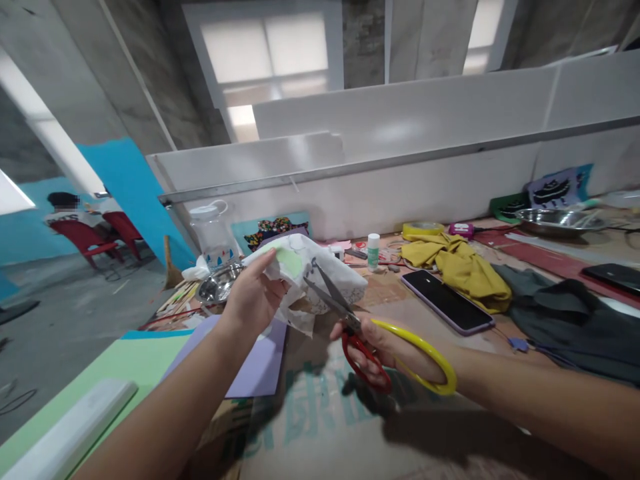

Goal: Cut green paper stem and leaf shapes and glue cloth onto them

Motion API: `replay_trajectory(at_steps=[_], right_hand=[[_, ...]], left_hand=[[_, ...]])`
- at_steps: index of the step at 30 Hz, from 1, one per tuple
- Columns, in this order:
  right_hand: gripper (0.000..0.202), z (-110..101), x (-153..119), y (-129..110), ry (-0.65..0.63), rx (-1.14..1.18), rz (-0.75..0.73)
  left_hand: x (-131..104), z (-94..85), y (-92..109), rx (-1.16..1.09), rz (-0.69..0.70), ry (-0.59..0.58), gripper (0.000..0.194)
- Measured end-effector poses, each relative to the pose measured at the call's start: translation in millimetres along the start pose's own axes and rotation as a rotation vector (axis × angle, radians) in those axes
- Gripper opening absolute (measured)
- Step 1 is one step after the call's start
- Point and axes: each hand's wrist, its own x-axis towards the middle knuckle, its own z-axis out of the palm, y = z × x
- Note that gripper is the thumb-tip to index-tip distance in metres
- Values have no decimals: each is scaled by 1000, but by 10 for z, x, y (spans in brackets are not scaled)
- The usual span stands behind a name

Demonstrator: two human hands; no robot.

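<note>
My left hand (256,297) pinches a white patterned sheet (335,267) with a pale green piece (289,261) on it, held up above the table. A torn flap hangs from the sheet's lower edge. My right hand (373,350) holds scissors (345,310) with one yellow and one red handle. Their blades are apart and point up and left at the sheet's drawn lines. Under my left forearm lies purple foam (263,367), on top of light green sheets (150,360).
A phone (447,301), yellow cloth (457,267) and dark cloth (575,313) lie to the right. Behind my hands stand a glue stick (373,251) and a clear jug (213,233). A metal bowl (220,283) sits left. A person (75,217) sits far left.
</note>
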Motion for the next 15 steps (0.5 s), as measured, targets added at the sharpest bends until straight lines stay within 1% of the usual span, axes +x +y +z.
replay_trajectory(at_steps=[2,4,8,11,15], right_hand=[[58,0,0,32,9,16,5],[60,7,9,56,27,16,7],[58,32,24,48,63,-28,-26],[57,50,16,8,58,-97,-56],[63,78,10,-24,90,-92,-53]], left_hand=[[8,-4,10,-10,-21,-15,17],[21,-12,27,-35,-10,-30,19],[25,-5,39,-66,-13,5,20],[-11,21,4,-49,-43,9,18],[-84,50,-69,-5,-65,-43,14]])
